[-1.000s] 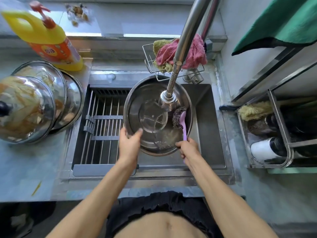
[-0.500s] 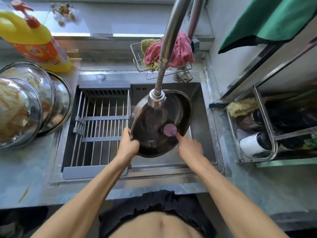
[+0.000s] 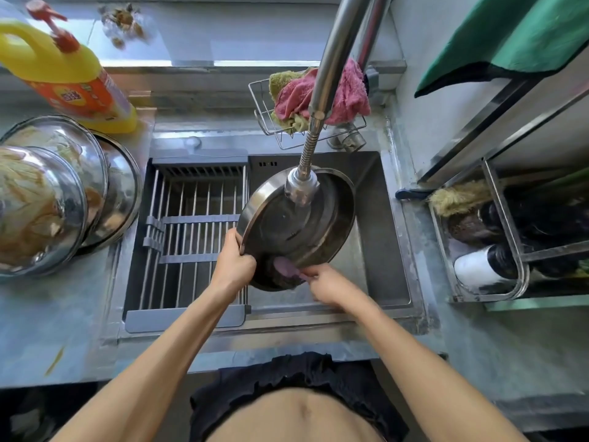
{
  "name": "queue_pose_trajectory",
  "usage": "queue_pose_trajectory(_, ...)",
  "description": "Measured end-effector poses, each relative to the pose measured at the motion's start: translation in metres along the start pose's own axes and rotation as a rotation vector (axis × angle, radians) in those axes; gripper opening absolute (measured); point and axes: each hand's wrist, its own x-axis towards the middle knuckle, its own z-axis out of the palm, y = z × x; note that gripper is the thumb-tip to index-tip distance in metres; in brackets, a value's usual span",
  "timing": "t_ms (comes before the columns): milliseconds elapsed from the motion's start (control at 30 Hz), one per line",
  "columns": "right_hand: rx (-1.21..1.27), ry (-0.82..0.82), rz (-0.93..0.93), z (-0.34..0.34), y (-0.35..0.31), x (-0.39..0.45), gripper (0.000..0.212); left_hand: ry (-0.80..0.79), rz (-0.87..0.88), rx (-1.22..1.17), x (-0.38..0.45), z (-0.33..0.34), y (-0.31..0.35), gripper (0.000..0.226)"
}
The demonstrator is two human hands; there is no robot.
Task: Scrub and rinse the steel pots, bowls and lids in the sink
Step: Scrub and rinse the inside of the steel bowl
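a steel sink (image 3: 376, 193) is seen from above, with a steel pan (image 3: 287, 231) tilted on edge inside it under the faucet head (image 3: 301, 186). the pan's rim is gripped by the left hand (image 3: 234, 266), and a pink-handled scrubber (image 3: 287, 267) is pinched by the right hand (image 3: 328, 287) against the pan's lower edge.

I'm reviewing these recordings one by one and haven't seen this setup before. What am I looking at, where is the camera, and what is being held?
No machine here: a person works with bare hands, filmed by one wide-angle camera on their head, looking down. The left hand grips the rim of a steel pan, tilted over the sink beneath the faucet head. The right hand holds a pink-handled scrubber against the pan's near edge. A drying rack sits across the sink's left half. On the counter to the left stand stacked steel lids and a yellow detergent bottle. Cloths in a wire basket sit behind the sink.
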Motion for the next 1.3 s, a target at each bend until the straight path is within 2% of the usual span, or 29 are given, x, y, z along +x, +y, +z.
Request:
queue_pose_trajectory(67, -0.197, 0.070, 0.089, -0.007, 0.014, 0.002, 0.038, -0.028, -0.009, 0.063, -0.001, 0.004, 0.002, 0.020)
queue_pose_trajectory(200, -0.400, 0.164, 0.150, -0.019, 0.033, -0.002, 0.054, -0.065, 0.012, 0.143, -0.006, 0.014, 0.012, 0.026)
queue_pose_trajectory(300, -0.314, 0.205, 0.137, -0.013, 0.032, -0.001, 0.060, -0.044, 0.001, 0.129, 0.000, 0.014, 0.024, 0.020)
queue_pose_trajectory(433, -0.067, 0.111, -0.039, 0.008, 0.015, 0.000, 0.033, -0.021, 0.001, 0.151, 0.013, -0.001, 0.035, 0.023)
queue_pose_trajectory(533, 0.036, 0.093, -0.123, 0.012, 0.002, 0.001, 0.029, 0.012, 0.026, 0.171, 0.021, -0.020, 0.042, 0.035)
queue_pose_trajectory(700, -0.041, 0.117, -0.131, -0.006, -0.009, 0.006, 0.043, 0.058, 0.031, 0.172, 0.025, -0.042, 0.050, 0.046)
queue_pose_trajectory(867, -0.099, 0.166, -0.081, -0.023, -0.011, 0.003, 0.045, 0.077, -0.074, 0.001, 0.019, -0.041, 0.066, 0.036)
queue_pose_trajectory(1067, -0.219, 0.208, -0.109, -0.031, -0.013, 0.000, 0.046, 0.061, -0.028, 0.028, 0.024, -0.044, 0.071, 0.027)
queue_pose_trajectory(1300, -0.410, 0.344, -0.066, -0.056, -0.020, -0.005, 0.049, 0.057, -0.124, -0.028, 0.047, -0.046, 0.069, 0.038)
